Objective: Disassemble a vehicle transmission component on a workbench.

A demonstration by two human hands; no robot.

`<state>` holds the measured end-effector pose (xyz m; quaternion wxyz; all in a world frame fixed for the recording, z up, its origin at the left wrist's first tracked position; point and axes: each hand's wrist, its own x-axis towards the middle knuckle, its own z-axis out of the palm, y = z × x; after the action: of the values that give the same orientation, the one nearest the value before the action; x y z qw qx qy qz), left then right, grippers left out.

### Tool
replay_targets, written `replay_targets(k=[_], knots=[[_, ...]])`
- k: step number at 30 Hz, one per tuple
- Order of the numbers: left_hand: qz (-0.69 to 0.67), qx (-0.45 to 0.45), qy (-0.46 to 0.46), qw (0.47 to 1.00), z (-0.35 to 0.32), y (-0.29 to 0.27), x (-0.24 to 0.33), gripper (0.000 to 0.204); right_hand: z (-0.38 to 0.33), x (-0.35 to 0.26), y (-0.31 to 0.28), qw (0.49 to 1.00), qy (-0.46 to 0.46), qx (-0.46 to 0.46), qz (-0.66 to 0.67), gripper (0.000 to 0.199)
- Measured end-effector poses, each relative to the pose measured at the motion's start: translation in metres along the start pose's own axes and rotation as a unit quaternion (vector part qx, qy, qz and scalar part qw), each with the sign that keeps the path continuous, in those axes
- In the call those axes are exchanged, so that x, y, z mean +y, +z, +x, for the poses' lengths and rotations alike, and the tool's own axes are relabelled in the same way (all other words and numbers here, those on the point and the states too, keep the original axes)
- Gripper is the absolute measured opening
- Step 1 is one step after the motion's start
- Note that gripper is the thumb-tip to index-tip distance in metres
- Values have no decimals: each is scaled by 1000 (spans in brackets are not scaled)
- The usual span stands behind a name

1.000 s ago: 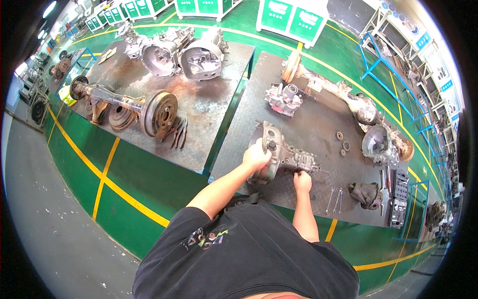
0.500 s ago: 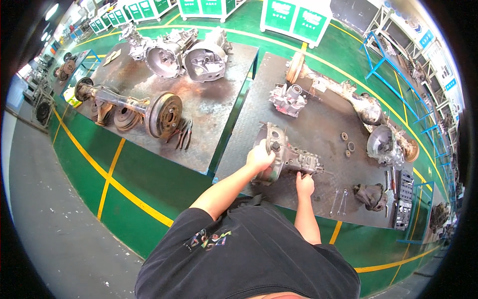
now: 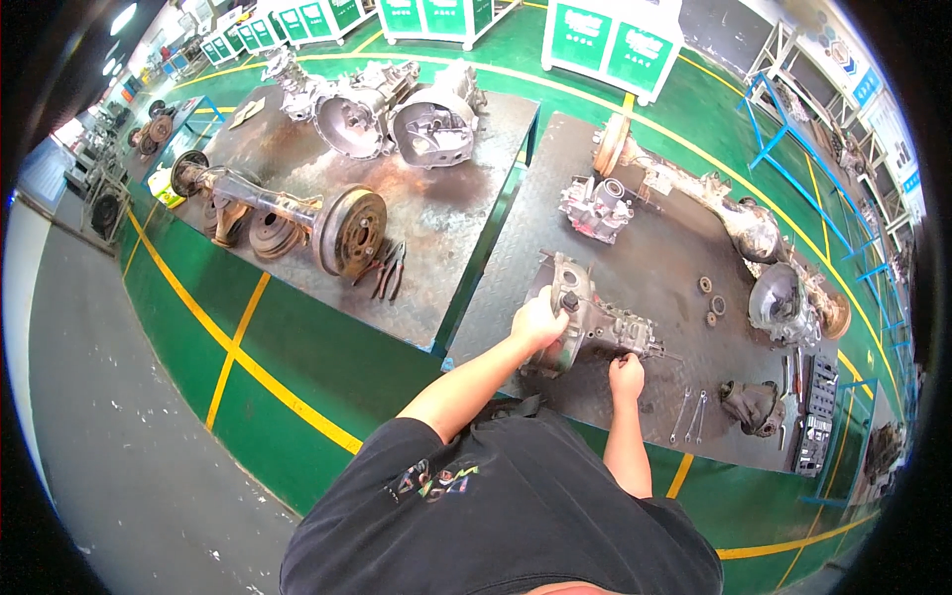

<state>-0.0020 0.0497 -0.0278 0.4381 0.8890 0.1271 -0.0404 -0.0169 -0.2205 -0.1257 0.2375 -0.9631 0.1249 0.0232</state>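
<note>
The gearbox (image 3: 607,325) lies on the bench (image 3: 659,253), near the person, likely for easy reach. The left hand (image 3: 538,322) grips its wide end — seemingly to steady it — while the right hand (image 3: 626,375) curls beside the narrow end, its hold unclear.

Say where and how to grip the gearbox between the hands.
Likely two-handed, from the person's side: left hand on the wide bell housing, right hand on the narrower case. The gearbox lies crosswise, so both ends seem reachable; the thin shaft jutting right looks a poor hold.
</note>
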Motion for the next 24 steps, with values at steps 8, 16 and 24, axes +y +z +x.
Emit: replay_targets(k=[8,16,24], knots=[[3,-16,-12,1000,-2,-6,9,54,5,7,7,999,1,16,28,32],[-1,-3,-10,1000,-1,-5,3,61,-8,-9,7,999,41,10,15,27],[0,23,-6,1000,-4,1,3,52,-14,-12,1,998,62,28,-6,35]])
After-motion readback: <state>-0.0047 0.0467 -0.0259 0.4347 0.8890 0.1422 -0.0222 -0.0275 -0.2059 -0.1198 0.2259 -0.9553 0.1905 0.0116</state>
